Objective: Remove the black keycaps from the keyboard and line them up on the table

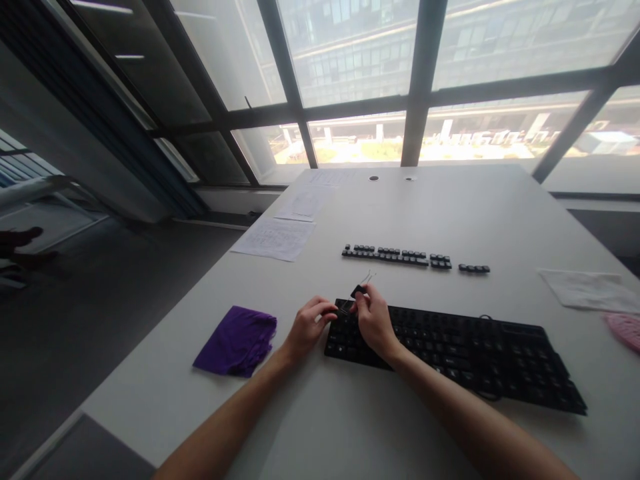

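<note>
My right hand (375,323) is closed on a wire keycap puller (358,291) with a black handle. Thin wires stick out above the handle, and others slant down toward my left hand. Fingers pinched together, my left hand (310,323) meets the lower wire ends; whatever sits between its fingertips is too small to make out. Both hands are over the upper left corner of a black keyboard (460,360), which lies at a slant on the table. Beyond it, black keycaps (385,256) stand in neat rows, with smaller groups (441,262) to their right.
A folded purple cloth (237,341) lies left of my hands. Printed papers (275,238) line the table's left edge. At right are a white cloth (587,289) and a pink item (625,330). The white table (500,220) reaches toward large windows.
</note>
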The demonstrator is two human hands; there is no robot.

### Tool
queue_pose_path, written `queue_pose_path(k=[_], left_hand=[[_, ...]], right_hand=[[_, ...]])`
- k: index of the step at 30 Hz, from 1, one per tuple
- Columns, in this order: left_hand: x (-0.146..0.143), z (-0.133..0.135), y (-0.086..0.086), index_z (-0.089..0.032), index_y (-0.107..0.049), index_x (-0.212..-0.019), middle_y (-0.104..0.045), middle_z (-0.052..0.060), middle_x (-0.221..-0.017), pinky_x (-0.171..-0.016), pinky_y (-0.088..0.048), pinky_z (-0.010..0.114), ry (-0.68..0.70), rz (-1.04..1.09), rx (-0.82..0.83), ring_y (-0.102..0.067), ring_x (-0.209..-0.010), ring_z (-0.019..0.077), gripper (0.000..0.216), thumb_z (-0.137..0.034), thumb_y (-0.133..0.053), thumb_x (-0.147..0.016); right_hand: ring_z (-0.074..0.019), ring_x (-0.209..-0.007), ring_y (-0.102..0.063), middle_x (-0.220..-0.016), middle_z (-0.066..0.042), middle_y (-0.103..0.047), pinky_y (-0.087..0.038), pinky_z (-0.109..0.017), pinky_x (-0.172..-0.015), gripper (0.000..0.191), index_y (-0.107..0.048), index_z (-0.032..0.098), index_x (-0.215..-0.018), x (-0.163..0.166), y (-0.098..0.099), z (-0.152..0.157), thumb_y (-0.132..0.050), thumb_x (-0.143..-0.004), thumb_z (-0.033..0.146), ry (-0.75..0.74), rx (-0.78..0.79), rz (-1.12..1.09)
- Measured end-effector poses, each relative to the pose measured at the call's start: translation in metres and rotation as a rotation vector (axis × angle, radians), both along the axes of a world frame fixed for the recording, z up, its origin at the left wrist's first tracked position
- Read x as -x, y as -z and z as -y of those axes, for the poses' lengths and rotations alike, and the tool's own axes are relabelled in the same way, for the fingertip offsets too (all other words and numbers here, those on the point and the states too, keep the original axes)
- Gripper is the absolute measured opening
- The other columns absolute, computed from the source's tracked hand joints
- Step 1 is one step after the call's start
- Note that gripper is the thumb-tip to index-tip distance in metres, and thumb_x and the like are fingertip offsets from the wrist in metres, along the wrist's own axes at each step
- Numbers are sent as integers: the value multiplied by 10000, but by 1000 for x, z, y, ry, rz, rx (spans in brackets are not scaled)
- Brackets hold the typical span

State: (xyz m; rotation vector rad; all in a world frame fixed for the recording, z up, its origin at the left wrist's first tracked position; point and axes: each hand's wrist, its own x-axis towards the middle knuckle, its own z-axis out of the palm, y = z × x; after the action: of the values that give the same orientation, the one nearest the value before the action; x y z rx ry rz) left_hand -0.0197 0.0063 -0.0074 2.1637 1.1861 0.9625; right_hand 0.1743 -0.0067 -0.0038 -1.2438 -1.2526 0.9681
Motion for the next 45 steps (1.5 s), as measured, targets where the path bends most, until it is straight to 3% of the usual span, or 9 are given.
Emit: queue_pose_path(k=[4, 9, 13, 30, 40, 45], left_hand=[[4, -50, -8, -198, -720, -960, -673, 52, -934, -785, -515, 294, -213, 112, -81, -632, -859, 180, 162, -330, -651, -898], [-21, -125, 1, -181, -755, -895, -699, 54, -867, -760, -536, 315, -230, 62, -13, -636, -745, 173, 136, -264, -725, -791], [-38, -151, 16, -161, -745, -904, -725, 69, -865, -776, -547, 333, -239, 71, 22, -666, -765, 189, 168, -236, -735, -754], [-41, -157, 29, -152, -693, -1058, -739, 65, -884, -701, -540, 290, -248, 105, 48, -638, -694, 150, 332, -289, -750, -761], [-41, -153, 24, -138, -691, -1029, -715, 68, -896, -681, -531, 288, -285, 120, 8, -603, -655, 136, 347, -318, -774, -743], [-40, -133, 9, -137, -678, -1033, -713, 90, -946, -697, -549, 291, -285, 146, -4, -655, -743, 162, 303, -369, -688, -838]], right_hand=[[-163, -559, -566, -632, 10, -607, -402, -250, -539, 156, -545, 212, -889, 0, 3, -2, -457, -958, 321, 2, 3, -25], [-164, -549, -562, -624, 9, -604, -407, -253, -544, 156, -551, 210, -896, -1, 3, -2, -456, -952, 320, 17, -4, -23], [-167, -564, -571, -618, 10, -601, -414, -254, -556, 154, -554, 208, -911, -2, 3, -1, -449, -956, 312, 11, 5, -27], [-169, -590, -572, -646, 4, -608, -422, -256, -572, 152, -567, 208, -914, -2, 0, 0, -458, -958, 304, -18, -2, -2], [-169, -589, -569, -650, 2, -617, -436, -271, -601, 145, -550, 201, -953, -2, 6, 0, -457, -962, 312, 7, -11, -63], [-173, -640, -581, -701, -8, -622, -449, -279, -637, 141, -540, 202, -933, -4, -3, 5, -447, -972, 301, 0, -65, -73]])
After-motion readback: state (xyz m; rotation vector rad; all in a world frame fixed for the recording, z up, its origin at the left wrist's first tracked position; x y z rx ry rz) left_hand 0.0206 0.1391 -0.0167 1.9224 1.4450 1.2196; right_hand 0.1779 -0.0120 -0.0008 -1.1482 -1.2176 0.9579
